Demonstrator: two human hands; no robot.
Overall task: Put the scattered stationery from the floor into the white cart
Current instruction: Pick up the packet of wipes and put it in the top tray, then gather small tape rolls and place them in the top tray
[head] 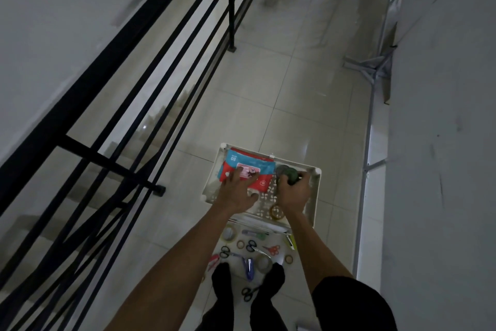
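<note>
a black railing is running along the left side, with stairs showing dimly behind its bars. to its right, the white cart is standing on the tiled floor, and both hands are reaching into its top tray. the left hand is lying on a red and blue packet in the left part of the tray, its fingers spreading wide and flat on the packet. the right hand is curling its fingers around a dark green roll in the right part of the tray, just beside the packet. a tan tape roll is lying in the tray below the right wrist. more stationery is lying scattered on the floor at the near side of the cart: a red stapler, a clear tape roll, black scissors, a blue stapler, red scissors and a small tape roll. another pair of dark scissors is lying between the person's feet. a grey metal frame is leaning by the wall on the right.
</note>
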